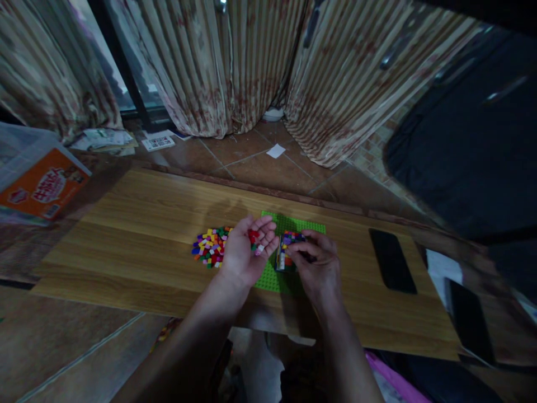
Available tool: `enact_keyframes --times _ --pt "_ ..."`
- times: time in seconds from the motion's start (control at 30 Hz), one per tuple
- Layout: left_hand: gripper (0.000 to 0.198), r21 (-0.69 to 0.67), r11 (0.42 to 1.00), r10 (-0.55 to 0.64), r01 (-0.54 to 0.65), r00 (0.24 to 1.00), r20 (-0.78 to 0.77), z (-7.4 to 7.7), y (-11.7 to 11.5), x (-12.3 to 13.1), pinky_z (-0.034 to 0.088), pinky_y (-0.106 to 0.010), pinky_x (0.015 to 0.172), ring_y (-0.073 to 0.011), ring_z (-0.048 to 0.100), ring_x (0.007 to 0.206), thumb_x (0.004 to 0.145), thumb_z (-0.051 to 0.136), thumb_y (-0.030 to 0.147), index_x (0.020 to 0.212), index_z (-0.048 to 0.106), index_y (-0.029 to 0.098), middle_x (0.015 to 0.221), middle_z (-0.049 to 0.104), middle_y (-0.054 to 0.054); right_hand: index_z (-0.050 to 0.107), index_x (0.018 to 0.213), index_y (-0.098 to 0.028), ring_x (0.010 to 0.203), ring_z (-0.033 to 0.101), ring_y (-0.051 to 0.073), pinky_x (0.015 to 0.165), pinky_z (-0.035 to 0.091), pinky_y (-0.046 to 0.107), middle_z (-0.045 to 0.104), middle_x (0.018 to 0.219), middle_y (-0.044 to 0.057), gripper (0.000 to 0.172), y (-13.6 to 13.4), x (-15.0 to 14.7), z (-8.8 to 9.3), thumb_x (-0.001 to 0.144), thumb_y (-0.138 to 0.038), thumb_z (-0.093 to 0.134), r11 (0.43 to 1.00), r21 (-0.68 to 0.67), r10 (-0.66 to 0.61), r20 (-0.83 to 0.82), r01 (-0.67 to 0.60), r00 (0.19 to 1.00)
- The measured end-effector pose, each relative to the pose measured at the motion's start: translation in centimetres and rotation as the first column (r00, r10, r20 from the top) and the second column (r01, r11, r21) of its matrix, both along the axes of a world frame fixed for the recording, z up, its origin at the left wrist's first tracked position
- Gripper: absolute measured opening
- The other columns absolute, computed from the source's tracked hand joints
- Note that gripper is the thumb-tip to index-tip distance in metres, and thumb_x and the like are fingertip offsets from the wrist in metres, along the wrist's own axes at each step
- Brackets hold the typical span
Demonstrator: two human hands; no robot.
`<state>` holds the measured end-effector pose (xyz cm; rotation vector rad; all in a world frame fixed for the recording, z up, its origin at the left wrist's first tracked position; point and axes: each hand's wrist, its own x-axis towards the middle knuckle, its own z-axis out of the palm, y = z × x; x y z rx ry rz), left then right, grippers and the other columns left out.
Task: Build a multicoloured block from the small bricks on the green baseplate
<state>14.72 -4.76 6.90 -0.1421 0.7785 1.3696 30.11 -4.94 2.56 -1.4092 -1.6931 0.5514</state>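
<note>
My left hand [248, 249] is turned palm up, fingers slightly curled, with several small toy bricks [253, 237], red, white and pink, lying in it. Just left of it, a loose pile of multicoloured toy bricks [210, 246] is spread on the wooden board. To its right, a small block built of coloured bricks [286, 239] stands on a green studded baseplate [268, 280]. Over this block my right hand [316, 260] has its thumb and fingers drawn together, touching it or very close. Whatever is between those fingertips is hidden.
A wooden board [138, 235] carries everything, with a black phone [392, 260] at its right. Another dark flat device [470, 319] and white paper [444, 271] lie beyond its right end. A clear plastic box with an orange label [46, 184] stands at left. Curtains [260, 67] hang behind.
</note>
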Motion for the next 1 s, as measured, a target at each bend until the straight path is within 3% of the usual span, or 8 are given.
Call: enact_keyframes --times 0.37,0.53,0.67,0.8,1.0 --pt "0.034 -0.017 1.0 0.007 -0.007 1.0 -0.016 0.1 0.0 0.0 0.051 -0.025 0.065 -0.0096 0.058 0.057 0.093 0.044 0.028 0.078 0.069 0.01 0.067 0.066 -0.005 0.075 0.074 -0.028 0.112 0.054 0.024 0.092 0.044 0.042 0.062 0.117 0.005 0.008 -0.2 0.3 0.3 0.08 -0.028 0.071 0.999 -0.01 0.046 -0.015 -0.046 0.999" --pt "0.032 -0.007 1.0 -0.004 0.004 1.0 -0.012 0.2 -0.1 0.0 0.051 -0.025 0.065 -0.0099 0.059 0.058 0.092 0.047 0.03 0.078 0.069 0.011 0.068 0.067 -0.005 0.074 0.081 -0.026 0.108 0.059 0.023 0.088 0.047 0.04 0.063 0.114 0.005 0.006 -0.6 -0.2 0.7 0.083 -0.026 0.068 0.992 0.127 0.012 -0.056 -0.005 0.998" --pt "0.035 -0.016 1.0 -0.014 0.014 0.999 -0.031 0.5 0.0 0.1 0.051 -0.023 0.065 -0.0114 0.062 0.062 0.093 0.046 0.032 0.076 0.069 0.011 0.069 0.068 -0.007 0.073 0.088 -0.027 0.101 0.06 0.021 0.087 0.048 0.039 0.066 0.105 0.004 0.008 -1.4 -1.3 1.6 0.087 -0.023 0.066 0.967 0.236 0.101 0.014 -0.101 0.995" --pt "0.039 0.013 0.999 -0.042 0.042 0.998 -0.044 0.7 0.0 0.4 0.053 -0.024 0.071 -0.0136 0.065 0.068 0.094 0.044 0.032 0.074 0.069 0.01 0.071 0.07 -0.009 0.072 0.092 -0.027 0.091 0.062 0.019 0.083 0.049 0.038 0.068 0.093 0.003 0.009 -1.9 -2.3 2.3 0.089 -0.023 0.065 0.956 0.213 0.193 0.056 -0.201 0.98" --pt "0.042 0.065 0.99 -0.126 0.125 0.992 0.008 0.8 -0.2 0.9 0.052 -0.032 0.09 -0.0186 0.068 0.084 0.094 0.044 0.036 0.074 0.07 0.01 0.081 0.072 -0.012 0.07 0.101 -0.025 0.096 0.062 0.02 0.086 0.05 0.037 0.069 0.099 0.004 0.013 -2.0 -2.7 2.4 0.091 -0.023 0.063 0.955 0.125 0.265 0.053 -0.27 0.963"
